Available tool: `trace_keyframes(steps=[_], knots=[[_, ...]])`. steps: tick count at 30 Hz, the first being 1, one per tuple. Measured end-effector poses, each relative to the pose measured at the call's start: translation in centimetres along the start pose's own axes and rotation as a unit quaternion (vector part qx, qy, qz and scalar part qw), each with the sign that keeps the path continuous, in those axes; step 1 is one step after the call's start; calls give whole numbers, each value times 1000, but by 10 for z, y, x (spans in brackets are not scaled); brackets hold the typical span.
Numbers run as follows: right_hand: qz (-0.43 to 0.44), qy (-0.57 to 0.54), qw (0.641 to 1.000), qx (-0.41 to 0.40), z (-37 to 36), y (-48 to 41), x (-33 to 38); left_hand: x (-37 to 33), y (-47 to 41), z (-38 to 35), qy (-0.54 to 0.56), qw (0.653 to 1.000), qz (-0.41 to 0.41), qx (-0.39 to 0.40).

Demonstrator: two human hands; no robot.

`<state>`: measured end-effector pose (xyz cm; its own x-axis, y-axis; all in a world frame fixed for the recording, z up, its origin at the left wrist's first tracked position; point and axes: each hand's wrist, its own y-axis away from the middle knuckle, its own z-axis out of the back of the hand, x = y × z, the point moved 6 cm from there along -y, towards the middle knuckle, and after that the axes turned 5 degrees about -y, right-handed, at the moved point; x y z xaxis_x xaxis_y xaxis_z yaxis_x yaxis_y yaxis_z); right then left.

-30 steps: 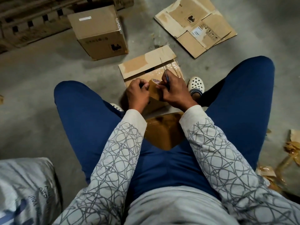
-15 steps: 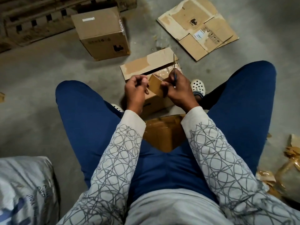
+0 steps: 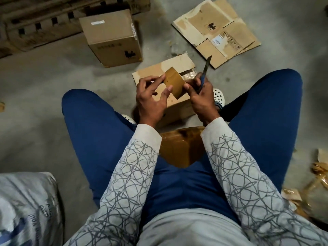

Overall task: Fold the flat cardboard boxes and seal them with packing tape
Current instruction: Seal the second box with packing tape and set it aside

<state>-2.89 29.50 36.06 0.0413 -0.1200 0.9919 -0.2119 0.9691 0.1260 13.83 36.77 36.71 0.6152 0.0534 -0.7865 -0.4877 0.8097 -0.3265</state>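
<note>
While the left hand (image 3: 152,102) pinches the brown tape roll (image 3: 174,83) above the cardboard box (image 3: 159,69), the right hand (image 3: 201,98) curls round a box cutter (image 3: 205,72); blade's out.

This looks like a warehouse or storeroom: bare concrete floor (image 3: 44,86), wooden pallets (image 3: 44,20) at its far edge, a closed box (image 3: 110,36), flattened cardboard (image 3: 218,29) and a sack (image 3: 26,206).
</note>
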Motion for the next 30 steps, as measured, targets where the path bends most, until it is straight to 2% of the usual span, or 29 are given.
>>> trace_keyframes(steps=[6,11,15,20,26,28,30], knots=[[15,54,998,3,-3,-1,-3,-1,-1,8,11,998,11,-61],[44,121,991,17,-8,0,-2,3,1,6,2,998,56,-43],[52,148,987,24,-8,0,-3,4,0,-1,-32,998,41,-22],[30,135,990,8,-13,4,-4,0,0,-6,-87,996,-5,-34],[-12,60,998,-5,-17,7,-6,-17,1,-1,-161,980,-84,-86],[-12,48,999,-11,-16,7,-5,-20,2,2,-155,978,-92,-106],[-15,29,999,-17,-15,6,-5,-22,4,5,-86,986,-65,-124]])
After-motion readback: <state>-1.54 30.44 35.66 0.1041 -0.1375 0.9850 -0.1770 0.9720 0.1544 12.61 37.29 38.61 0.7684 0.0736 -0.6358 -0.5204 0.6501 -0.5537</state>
